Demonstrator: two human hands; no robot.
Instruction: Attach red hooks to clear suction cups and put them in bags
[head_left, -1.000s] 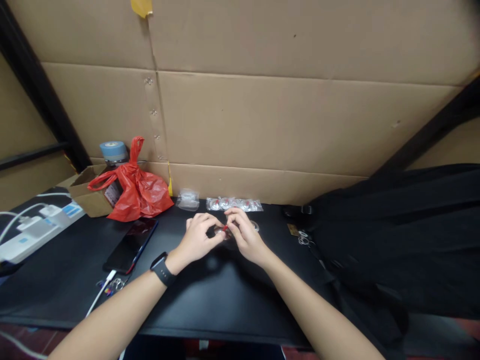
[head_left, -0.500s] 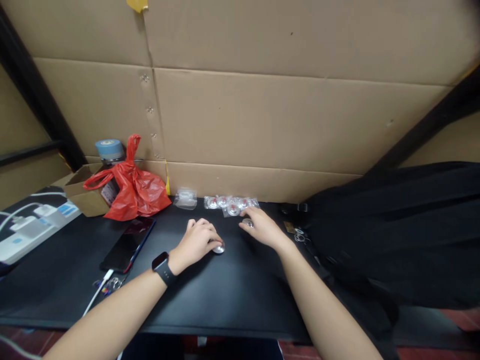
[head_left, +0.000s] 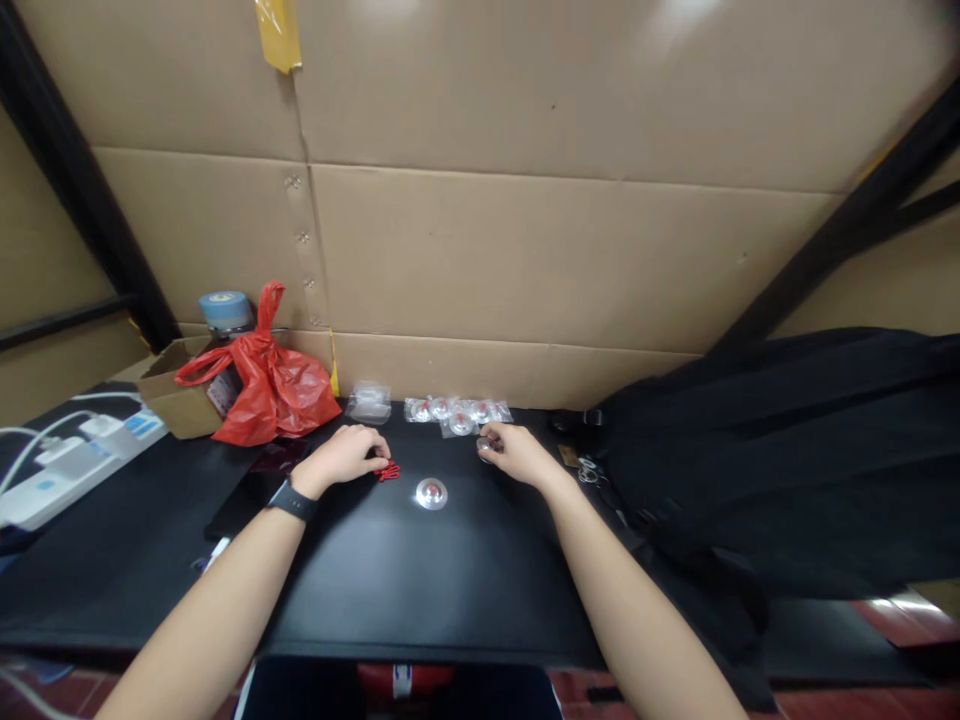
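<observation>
My left hand (head_left: 349, 455) bends its fingers down onto a small pile of thin red pieces (head_left: 388, 470), with thumb and fingertips pinching at its edge. To the right of the pile, a round silver disc with a red centre (head_left: 431, 494) lies flat on the black table, touched by neither hand. Another round silver disc (head_left: 485, 450) is gripped between the thumb and fingers of my right hand (head_left: 517, 455), which partly cover it. Behind them, several similar discs in clear plastic bags (head_left: 460, 424) lie in a row near the cardboard wall.
Clear plastic bags (head_left: 369, 402) lie at the back. Left are a red plastic bag (head_left: 281, 395), a cardboard box (head_left: 180, 400), a white power strip (head_left: 82, 465) and a phone (head_left: 240, 505) under my forearm. A black cloth item (head_left: 780, 450) and keys (head_left: 589, 470) are at right.
My left hand has let go of the silver disc and moved left to the red pieces. The disc stays on the table. The right hand keeps its disc; the view has shifted slightly.
</observation>
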